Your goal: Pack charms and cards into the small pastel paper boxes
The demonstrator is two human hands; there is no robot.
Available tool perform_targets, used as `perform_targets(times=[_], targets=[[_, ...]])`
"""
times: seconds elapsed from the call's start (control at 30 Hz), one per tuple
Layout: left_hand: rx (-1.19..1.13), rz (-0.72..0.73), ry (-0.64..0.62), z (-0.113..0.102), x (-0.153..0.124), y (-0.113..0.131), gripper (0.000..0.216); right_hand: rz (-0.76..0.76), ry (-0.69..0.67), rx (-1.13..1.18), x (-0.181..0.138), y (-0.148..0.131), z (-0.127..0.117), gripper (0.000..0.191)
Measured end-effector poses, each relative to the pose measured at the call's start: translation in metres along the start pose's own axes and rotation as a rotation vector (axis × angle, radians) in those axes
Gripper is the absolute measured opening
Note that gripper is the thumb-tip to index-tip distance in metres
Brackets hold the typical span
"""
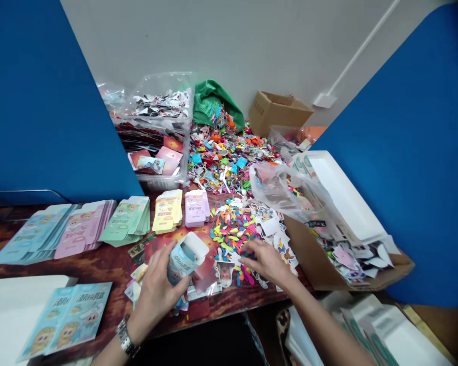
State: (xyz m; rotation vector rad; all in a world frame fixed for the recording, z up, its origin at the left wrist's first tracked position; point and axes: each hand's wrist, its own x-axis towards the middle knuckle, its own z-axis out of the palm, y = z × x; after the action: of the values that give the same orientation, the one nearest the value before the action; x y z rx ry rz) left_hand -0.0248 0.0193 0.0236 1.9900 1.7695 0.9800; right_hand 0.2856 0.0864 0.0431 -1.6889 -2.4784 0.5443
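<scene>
Blue packet [183,258], print unreadable, sat gripped by the left hand [156,291], mouth pointing away and rightward; right hand [267,262] lay open-fingered.

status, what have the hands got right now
Left hand gripping pale blue packet. Right hand open on coloured sticker pile. Loose cards cluttered beneath both.

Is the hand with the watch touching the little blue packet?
Touching. The head view shows the left hand gripping the blue packet, with no gap between them.
</scene>
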Motion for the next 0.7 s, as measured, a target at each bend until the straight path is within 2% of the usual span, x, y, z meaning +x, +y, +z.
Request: perform_targets(times=[0.07,0.13,0.23,0.3,0.43,0.5,0.6,0.7], targets=[[-0.005,-0.010,-0.018,0.003,-0.001,0.003,0.068,0.052,0.000,-0.070,-0.003,-0.006,0.016,0.027],[-0.015,-0.017,-0.035,0.004,-0.001,0.005,0.067,0.076,0.031,-0.097,-0.003,-0.012,0.026,0.023],[-0.020,-0.010,-0.047,0.005,-0.002,0.005,0.067,0.085,0.056,-0.015,0.002,-0.014,0.027,0.017],[-0.016,-0.008,-0.055,0.006,-0.003,0.004,0.067,0.108,0.062,0.037,0.007,-0.013,0.023,0.016],[-0.005,-0.009,-0.055,0.008,-0.003,0.004,0.069,0.156,0.046,-0.038,0.016,-0.008,0.015,0.013],[0.000,0.003,-0.048,0.010,-0.003,0.004,0.069,0.138,0.025,-0.056,0.018,-0.007,0.010,0.012],[0.016,0.041,-0.046,0.012,-0.001,0.005,0.069,0.085,0.025,-0.044,0.018,-0.008,-0.004,0.022],[0.052,0.092,-0.020,0.017,0.006,0.009,0.071,-0.003,0.103,0.024,0.017,-0.018,-0.029,0.023]])
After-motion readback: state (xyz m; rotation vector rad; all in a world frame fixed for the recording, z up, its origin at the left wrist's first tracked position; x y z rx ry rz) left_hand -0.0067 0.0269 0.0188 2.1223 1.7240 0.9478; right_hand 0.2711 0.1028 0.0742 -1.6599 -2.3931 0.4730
